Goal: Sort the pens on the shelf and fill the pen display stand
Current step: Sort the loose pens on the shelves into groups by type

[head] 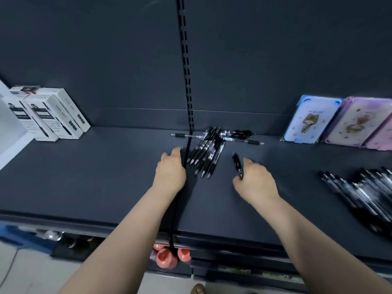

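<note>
A loose pile of black pens (209,149) lies in the middle of the dark shelf (95,177), near the back. My left hand (170,170) rests flat on the shelf just left of the pile, fingers relaxed and holding nothing. My right hand (255,179) is to the right of the pile and pinches a single black pen (237,164), which points away from me. A second group of black pens (364,192) lies in a row at the right edge of the shelf. No pen display stand is in view.
White pen boxes (51,115) stand at the back left. Pastel pencil cases (339,122) lean against the back wall at the right. A slotted upright (186,66) divides the back panel. Pink items (167,257) sit on the shelf below.
</note>
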Motion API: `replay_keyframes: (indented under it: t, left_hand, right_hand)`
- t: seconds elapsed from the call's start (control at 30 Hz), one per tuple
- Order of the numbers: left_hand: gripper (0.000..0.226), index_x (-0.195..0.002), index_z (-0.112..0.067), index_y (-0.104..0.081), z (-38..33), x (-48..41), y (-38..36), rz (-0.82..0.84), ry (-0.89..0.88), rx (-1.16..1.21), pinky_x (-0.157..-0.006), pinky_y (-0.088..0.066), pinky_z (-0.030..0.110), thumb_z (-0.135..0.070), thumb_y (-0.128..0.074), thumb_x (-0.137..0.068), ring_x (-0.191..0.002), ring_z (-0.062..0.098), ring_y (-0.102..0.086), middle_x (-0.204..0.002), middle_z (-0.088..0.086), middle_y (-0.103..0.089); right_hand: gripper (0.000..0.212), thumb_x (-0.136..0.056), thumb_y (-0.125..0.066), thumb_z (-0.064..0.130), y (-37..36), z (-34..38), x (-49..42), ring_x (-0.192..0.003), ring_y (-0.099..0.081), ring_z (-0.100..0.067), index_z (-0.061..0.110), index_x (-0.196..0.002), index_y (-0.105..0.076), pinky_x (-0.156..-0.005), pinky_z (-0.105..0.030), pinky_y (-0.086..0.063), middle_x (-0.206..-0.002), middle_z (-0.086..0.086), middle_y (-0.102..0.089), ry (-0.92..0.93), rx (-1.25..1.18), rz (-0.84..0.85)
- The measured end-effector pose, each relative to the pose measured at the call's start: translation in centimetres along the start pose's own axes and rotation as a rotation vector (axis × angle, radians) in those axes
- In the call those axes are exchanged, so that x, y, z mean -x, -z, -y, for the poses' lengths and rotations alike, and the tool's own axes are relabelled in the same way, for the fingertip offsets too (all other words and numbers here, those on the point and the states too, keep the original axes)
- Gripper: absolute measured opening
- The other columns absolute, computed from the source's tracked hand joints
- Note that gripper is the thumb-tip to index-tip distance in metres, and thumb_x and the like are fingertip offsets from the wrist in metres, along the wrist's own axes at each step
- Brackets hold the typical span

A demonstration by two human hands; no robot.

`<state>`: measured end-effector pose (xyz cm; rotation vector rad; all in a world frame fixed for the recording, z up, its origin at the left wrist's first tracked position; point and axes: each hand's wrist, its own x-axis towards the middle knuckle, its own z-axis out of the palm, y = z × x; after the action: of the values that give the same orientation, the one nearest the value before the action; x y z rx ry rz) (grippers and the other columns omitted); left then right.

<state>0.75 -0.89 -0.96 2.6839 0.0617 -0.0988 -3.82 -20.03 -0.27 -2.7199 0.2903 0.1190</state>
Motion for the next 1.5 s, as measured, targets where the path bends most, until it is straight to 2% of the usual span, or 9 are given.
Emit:
replay_keyframes:
  t: [0.13, 0.27, 0.53, 0.67, 0.83, 1.03, 1.23, 1.37, 1.5]
  left_hand:
    - [0.058, -0.145, -0.006, -0.027, -2.3, -1.8, -0.5, -0.062, -0.111, 0.127, -0.096, -0.036, 0.037, -0.006, -0.045, -0.091, -0.108, 0.038, -0.049, -0.125, 0.022, -0.043]
    - [0.071, -0.144, -0.006, -0.023, -4.6, -3.0, -2.2, 0.035, -0.093, -0.08, -0.103, -0.029, 0.041, -0.048, -0.047, -0.092, -0.122, 0.037, -0.036, -0.137, 0.018, -0.037]
    - [0.041, -0.12, -0.002, -0.039, -6.5, -4.3, -1.9, 0.224, -0.057, -0.14, -0.078, -0.041, 0.034, -0.022, -0.058, -0.09, -0.11, 0.034, -0.052, -0.122, 0.017, -0.05]
    - [0.039, -0.119, -0.004, -0.044, -5.9, -4.3, -0.5, 0.29, -0.056, -0.083, -0.074, -0.04, 0.03, -0.028, -0.054, -0.09, -0.1, 0.027, -0.052, -0.112, 0.008, -0.051]
    - [0.021, -0.102, -0.01, -0.048, -3.3, -3.8, 0.9, 0.279, 0.072, 0.303, -0.07, -0.049, 0.033, -0.024, -0.053, -0.088, -0.081, 0.02, -0.059, -0.093, 0.004, -0.058]
    - [0.016, -0.081, -0.013, -0.049, -1.1, -2.5, 1.8, 0.372, 0.22, 0.951, -0.058, -0.048, 0.03, 0.001, -0.049, -0.088, -0.059, 0.018, -0.057, -0.07, 0.007, -0.055]
    - [0.013, -0.094, -0.012, -0.058, -0.6, -1.4, 1.0, 0.414, 0.272, 1.222, -0.052, -0.053, 0.025, 0.0, -0.054, -0.091, -0.058, 0.015, -0.058, -0.071, 0.005, -0.057]
    - [0.007, -0.091, -0.012, -0.062, -0.7, -1.0, 0.5, 0.375, 0.329, 1.29, -0.047, -0.049, 0.022, -0.007, -0.057, -0.091, -0.05, 0.01, -0.056, -0.07, 0.003, -0.055]
    - [0.008, -0.092, -0.01, -0.063, -2.2, -0.3, -0.2, 0.441, 0.361, 1.381, -0.055, -0.055, 0.023, -0.008, -0.056, -0.092, -0.06, 0.014, -0.067, -0.073, 0.005, -0.068]
  right_hand:
    - [0.009, -0.086, -0.049, 0.016, 0.2, -0.2, -1.4, -0.073, -0.05, -0.028, 0.01, -0.087, -0.043, -0.061, -0.031, -0.039, -0.087, -0.006, -0.051, -0.026, -0.045, -0.015]
    - [0.009, -0.087, -0.049, 0.017, 0.3, -0.3, -2.3, -0.074, -0.049, -0.028, 0.009, -0.086, -0.046, -0.062, -0.03, -0.038, -0.087, -0.005, -0.05, -0.042, -0.062, -0.024]
    - [0.033, -0.085, -0.051, 0.02, 0.5, -0.7, -3.2, -0.093, -0.06, -0.03, 0.005, -0.114, -0.057, -0.076, -0.034, -0.051, -0.096, -0.007, -0.064, -0.099, -0.177, -0.005]
    - [0.028, -0.087, -0.054, 0.028, 0.5, 0.0, -3.5, -0.096, -0.06, -0.032, 0.007, -0.105, -0.056, -0.076, -0.034, -0.05, -0.101, -0.009, -0.062, -0.096, -0.154, -0.015]
    - [0.063, -0.085, -0.056, 0.057, -0.1, 3.0, -4.4, -0.107, -0.058, -0.03, 0.009, -0.125, -0.046, -0.075, -0.034, -0.044, -0.123, -0.009, -0.051, -0.056, 0.056, -0.019]
    - [0.054, -0.085, -0.06, 0.036, -0.7, 5.2, -5.1, -0.11, -0.056, -0.03, 0.007, -0.127, -0.042, -0.072, -0.033, -0.042, -0.122, -0.01, -0.052, -0.037, 0.11, 0.092]
    - [0.061, -0.083, -0.061, 0.008, -1.0, 6.5, -5.0, -0.106, -0.058, -0.031, 0.002, -0.136, -0.033, -0.069, -0.033, -0.042, -0.124, -0.014, -0.054, -0.007, 0.166, 0.187]
    - [0.016, -0.081, -0.057, 0.005, -0.2, 4.4, -5.5, -0.084, -0.059, -0.026, 0.008, -0.096, -0.058, -0.069, -0.029, -0.046, -0.1, -0.01, -0.064, -0.057, -0.081, 0.216]
    - [0.028, -0.08, -0.071, 0.012, 2.3, 0.7, -5.1, -0.087, -0.061, -0.021, 0.006, -0.107, -0.065, -0.08, -0.033, -0.047, -0.106, -0.021, -0.068, -0.089, -0.683, 0.308]
